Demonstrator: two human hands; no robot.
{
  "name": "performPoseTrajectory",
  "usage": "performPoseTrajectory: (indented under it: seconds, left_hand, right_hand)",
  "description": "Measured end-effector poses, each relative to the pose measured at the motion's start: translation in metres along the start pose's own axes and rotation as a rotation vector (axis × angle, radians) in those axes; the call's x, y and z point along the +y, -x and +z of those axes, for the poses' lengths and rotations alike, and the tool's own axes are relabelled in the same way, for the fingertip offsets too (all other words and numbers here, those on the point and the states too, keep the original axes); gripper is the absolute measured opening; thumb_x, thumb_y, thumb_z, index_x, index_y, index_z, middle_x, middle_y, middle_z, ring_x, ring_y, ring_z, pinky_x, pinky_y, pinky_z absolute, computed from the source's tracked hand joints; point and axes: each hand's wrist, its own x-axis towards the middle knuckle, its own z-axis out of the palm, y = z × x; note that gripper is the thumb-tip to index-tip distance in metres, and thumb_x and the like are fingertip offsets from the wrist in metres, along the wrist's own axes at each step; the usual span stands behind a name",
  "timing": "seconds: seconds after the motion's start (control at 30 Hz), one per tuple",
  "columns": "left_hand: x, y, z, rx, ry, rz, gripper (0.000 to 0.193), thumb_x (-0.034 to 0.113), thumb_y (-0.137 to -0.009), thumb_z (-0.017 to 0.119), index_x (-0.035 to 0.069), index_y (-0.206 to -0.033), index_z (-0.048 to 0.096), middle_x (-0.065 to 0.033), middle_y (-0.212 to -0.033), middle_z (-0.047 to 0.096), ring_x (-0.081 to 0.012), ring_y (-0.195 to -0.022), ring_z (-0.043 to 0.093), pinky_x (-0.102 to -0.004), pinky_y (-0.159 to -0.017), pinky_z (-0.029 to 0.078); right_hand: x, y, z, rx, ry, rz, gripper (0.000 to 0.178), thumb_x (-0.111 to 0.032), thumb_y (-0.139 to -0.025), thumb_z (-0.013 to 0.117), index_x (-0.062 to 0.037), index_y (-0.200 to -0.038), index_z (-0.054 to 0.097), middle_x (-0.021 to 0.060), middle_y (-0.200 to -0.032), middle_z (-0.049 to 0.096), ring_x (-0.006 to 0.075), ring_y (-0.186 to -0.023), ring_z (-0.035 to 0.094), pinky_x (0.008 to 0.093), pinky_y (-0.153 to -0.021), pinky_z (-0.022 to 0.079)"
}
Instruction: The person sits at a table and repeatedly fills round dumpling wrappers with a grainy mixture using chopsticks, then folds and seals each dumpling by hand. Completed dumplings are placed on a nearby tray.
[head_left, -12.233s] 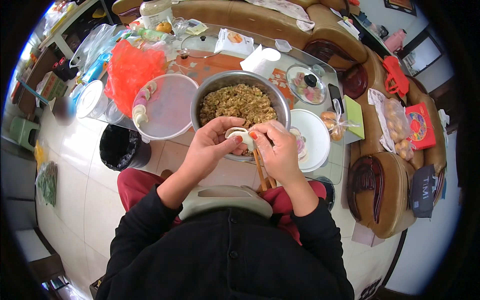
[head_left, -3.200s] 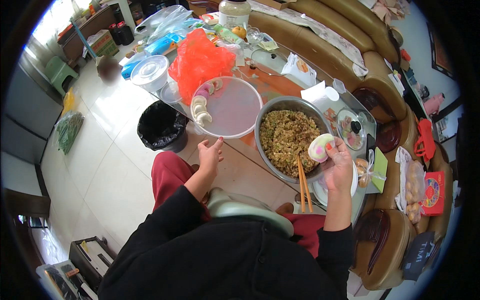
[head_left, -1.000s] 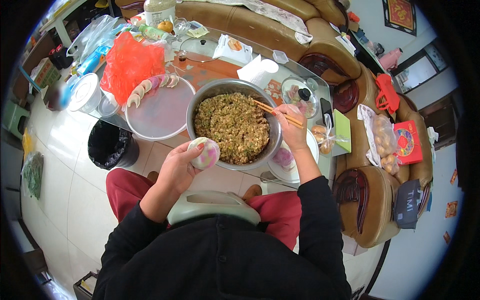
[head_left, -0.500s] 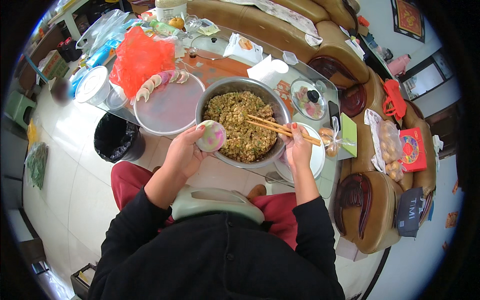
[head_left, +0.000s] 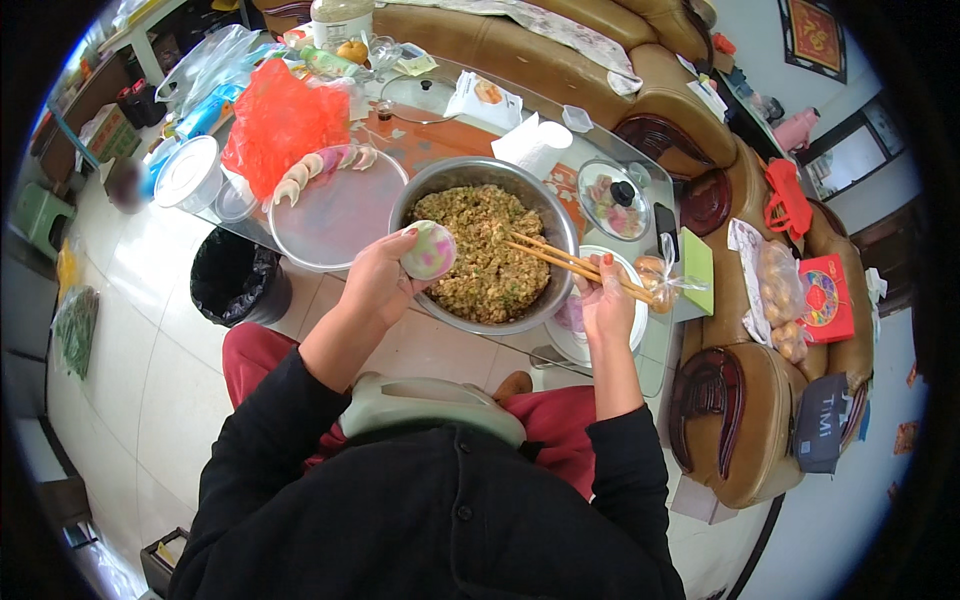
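My left hand (head_left: 376, 278) holds a round dumpling wrapper (head_left: 430, 250), green-white with pink swirls, at the near left rim of a steel bowl (head_left: 414, 190). Inside the bowl lies a brownish minced filling (head_left: 480, 275) with green bits. A pair of wooden chopsticks (head_left: 580, 264) is gripped in my right hand (head_left: 607, 305), their tips touching the filling. Beneath that hand sits a white plate (head_left: 633, 325) with pinkish wrappers (head_left: 569, 315) partly showing. Left of the bowl, finished dumplings (head_left: 290, 182) curve along the edge of a round translucent tray (head_left: 340, 220).
A red plastic bag (head_left: 280, 130) and a white lidded tub (head_left: 188, 172) stand beside the tray. Behind the bowl are a paper roll (head_left: 545, 140) and a glass pot lid (head_left: 612, 200). A black-lined bin (head_left: 238, 275) is on the floor. A brown sofa (head_left: 745, 200) flanks the glass table.
The chopstick tips have shifted slightly right in the filling, and my right hand has moved a little right and down. My left hand and the wrapper have risen slightly rightward.
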Motion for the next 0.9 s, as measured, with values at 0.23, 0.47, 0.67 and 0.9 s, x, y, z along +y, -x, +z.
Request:
performPoseTrajectory:
  seconds: [0.23, 0.47, 0.67, 0.9]
  left_hand:
    - [0.000, -0.007, 0.002, -0.002, 0.034, -0.046, 0.032, 0.013, -0.096, 0.041, -0.007, -0.121, 0.046, -0.0173, -0.118, 0.054, -0.0277, -0.105, 0.059, -0.0422, -0.087, 0.053]
    - [0.004, -0.004, 0.004, 0.030, 0.034, -0.015, 0.033, 0.014, -0.096, 0.041, -0.006, -0.122, 0.046, -0.0170, -0.120, 0.055, -0.0283, -0.109, 0.058, -0.0430, -0.092, 0.050]
    - [0.016, 0.009, -0.010, 0.054, 0.084, 0.016, 0.031, 0.012, -0.095, 0.043, -0.006, -0.119, 0.048, -0.0162, -0.116, 0.056, -0.0266, -0.105, 0.059, -0.0414, -0.089, 0.051]
    - [0.012, 0.014, -0.022, 0.035, 0.085, -0.032, 0.032, 0.013, -0.096, 0.041, -0.006, -0.120, 0.048, -0.0157, -0.117, 0.056, -0.0257, -0.106, 0.059, -0.0392, -0.090, 0.051]
  right_hand:
    - [-0.010, 0.011, 0.007, 0.011, -0.086, -0.047, 0.018, -0.020, -0.089, 0.064, -0.0038, -0.089, 0.055, 0.0085, -0.094, 0.062, 0.0209, -0.086, 0.063, 0.0325, -0.073, 0.057]
    - [-0.003, 0.014, 0.013, -0.130, 0.184, -0.076, 0.018, -0.017, -0.091, 0.061, 0.0001, -0.095, 0.057, 0.0104, -0.095, 0.063, 0.0182, -0.084, 0.063, 0.0289, -0.073, 0.054]
    - [0.003, 0.017, -0.001, -0.106, 0.256, -0.001, 0.022, -0.016, -0.092, 0.058, 0.0042, -0.101, 0.056, 0.0131, -0.099, 0.062, 0.0180, -0.086, 0.062, 0.0286, -0.075, 0.053]
    - [0.017, 0.011, 0.004, 0.015, 0.138, -0.002, 0.023, -0.017, -0.092, 0.059, 0.0033, -0.102, 0.053, 0.0128, -0.096, 0.061, 0.0201, -0.088, 0.062, 0.0293, -0.074, 0.055]
